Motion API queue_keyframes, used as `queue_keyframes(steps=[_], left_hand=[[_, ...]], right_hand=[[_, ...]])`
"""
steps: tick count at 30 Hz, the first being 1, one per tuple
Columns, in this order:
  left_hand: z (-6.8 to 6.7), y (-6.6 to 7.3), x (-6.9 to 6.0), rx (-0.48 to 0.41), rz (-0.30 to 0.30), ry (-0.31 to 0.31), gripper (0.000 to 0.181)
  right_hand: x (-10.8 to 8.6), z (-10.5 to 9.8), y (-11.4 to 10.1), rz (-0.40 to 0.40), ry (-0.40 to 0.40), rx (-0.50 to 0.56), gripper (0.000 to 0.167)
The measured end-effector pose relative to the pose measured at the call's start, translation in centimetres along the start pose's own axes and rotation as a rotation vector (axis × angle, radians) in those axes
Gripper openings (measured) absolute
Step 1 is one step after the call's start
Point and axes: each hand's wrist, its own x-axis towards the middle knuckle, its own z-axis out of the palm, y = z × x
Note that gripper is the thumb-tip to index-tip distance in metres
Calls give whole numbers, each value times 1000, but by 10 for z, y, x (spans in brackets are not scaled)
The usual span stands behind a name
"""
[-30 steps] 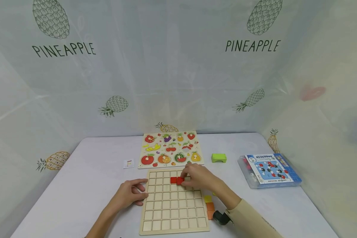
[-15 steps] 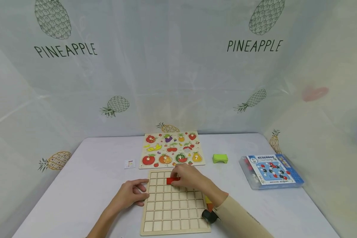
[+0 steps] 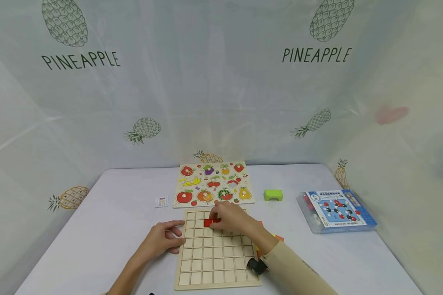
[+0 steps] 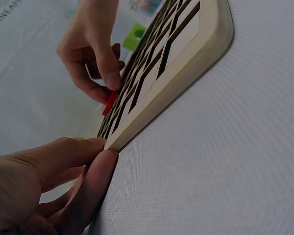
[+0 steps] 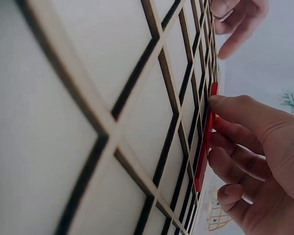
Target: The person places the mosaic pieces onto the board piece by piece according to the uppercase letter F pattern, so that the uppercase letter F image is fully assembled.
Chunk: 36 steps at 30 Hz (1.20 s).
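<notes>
A pale wooden grid board (image 3: pixel 206 266) lies on the table. My left hand (image 3: pixel 162 241) rests at its left side, thumb and index fingertips touching the edge at two spots. The left wrist view also shows those fingertips against the board's rim (image 4: pixel 213 36). My right hand (image 3: pixel 231 217) is over the board's upper part and pinches a flat red puzzle block (image 3: pixel 208 223) between thumb and fingers. The right wrist view shows the red block (image 5: pixel 202 164) at the grid ridges, its far part covered by the thumb. Whether it sits fully down in the cells I cannot tell.
A fruit puzzle board (image 3: pixel 197 190) stands behind the grid. To its right are a green block (image 3: pixel 273 195) and a molecule-model box (image 3: pixel 337 211). A small printed card (image 3: pixel 161 201) lies left. Orange and yellow pieces (image 3: pixel 279 237) show partly around my right forearm.
My right hand has moved left over the grid with the red block, by roughly one column. My left hand has stayed at the board's edge.
</notes>
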Motion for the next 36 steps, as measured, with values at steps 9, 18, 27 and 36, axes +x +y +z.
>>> queue_keyframes(steps=[9, 18, 27, 36], left_hand=[[0, 1, 0, 16, -8, 5, 62], [0, 1, -1, 17, -16, 9, 62], [1, 1, 1, -6, -18, 6, 62], [0, 2, 1, 4, -23, 12, 62]], right_hand=[[1, 0, 1, 12, -7, 17, 18], [-1, -7, 1, 6, 13, 18, 23], [-27, -33, 19, 80, 41, 51, 22], [-69, -44, 48, 197, 51, 44, 20]])
